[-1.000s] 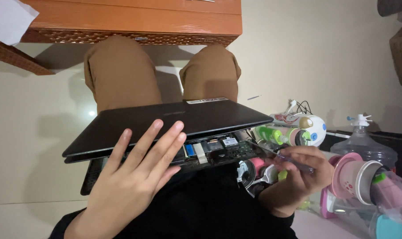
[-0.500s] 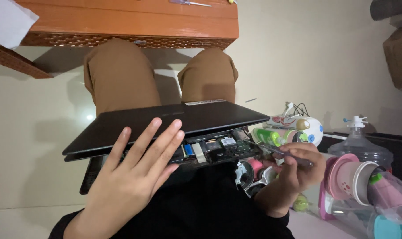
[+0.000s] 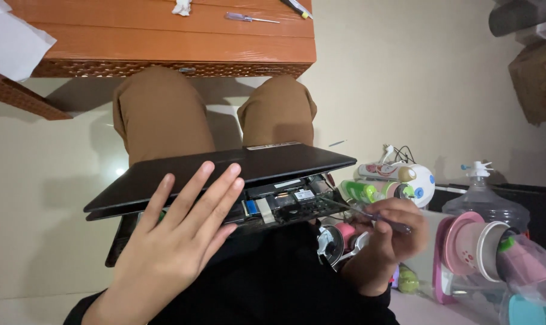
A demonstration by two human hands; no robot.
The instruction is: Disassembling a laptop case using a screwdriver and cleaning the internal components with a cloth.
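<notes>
The left hand (image 3: 176, 241) is lying flat and wide open on the thin black laptop cover (image 3: 225, 174). Its fingers (image 3: 215, 195) are spread out and are gripping nothing. It looks like the hand is pressing down to keep the cover from sliding. The cover is resting across the person's lap, just in front of the brown trouser knees (image 3: 158, 114). Its long side is running from left to right, with the right end tipped a little away from the person.

Under the cover's near edge, the open inside of the laptop (image 3: 285, 204) is peeking out, with green boards and small blue parts. The cover seems to be pushed aside so these parts can be reached.

The right hand (image 3: 381, 241) is curled tight around a thin dark tool with a metal tip (image 3: 369, 212). It is holding it like a pen. The tip is pointing left, toward the open parts, and the tool is lying almost flat.

Far right, on the floor, a pile of colourful plastic toys and bottles (image 3: 393, 183) is sitting beside a clear water jug (image 3: 486, 201) and a pink cup (image 3: 471, 241). Up top, an orange wooden table (image 3: 164, 42) is holding a small screwdriver (image 3: 252, 18).
</notes>
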